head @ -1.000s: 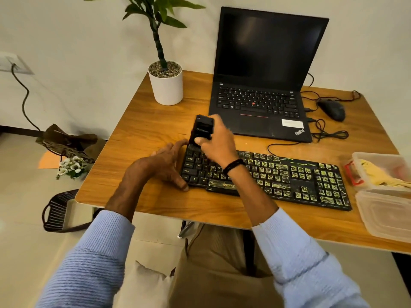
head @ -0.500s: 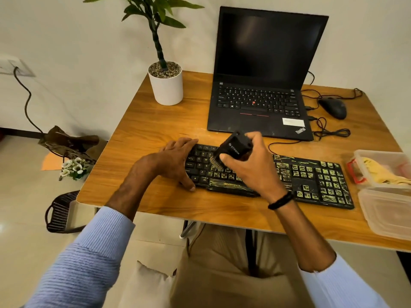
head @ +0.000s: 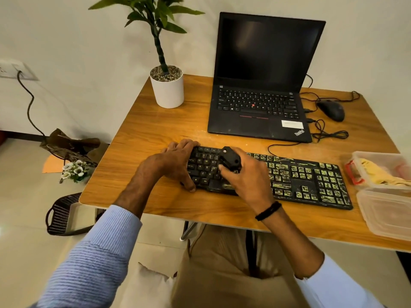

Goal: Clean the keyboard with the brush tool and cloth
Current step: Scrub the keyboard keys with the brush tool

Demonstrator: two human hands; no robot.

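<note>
A black keyboard (head: 295, 181) lies along the desk's front edge; its right and middle keys are smeared with yellowish grime, its left keys look cleaner. My left hand (head: 175, 162) clamps the keyboard's left end, thumb on the front edge. My right hand (head: 246, 176) grips a black brush tool (head: 230, 160) pressed down on the left-middle keys; its bristles are hidden. A yellow cloth (head: 378, 172) lies in an open plastic box (head: 400, 162) at the right.
An open black laptop (head: 262, 96) stands behind the keyboard, a white plant pot (head: 168, 90) to its left, a mouse (head: 331, 110) and loose cables to its right. A plastic lid (head: 387, 210) lies at the desk's right front corner.
My right hand brought the brush from the keyboard's far-left top edge toward the middle, then tipped it down onto the keys. My left hand stays on the keyboard's left end.
</note>
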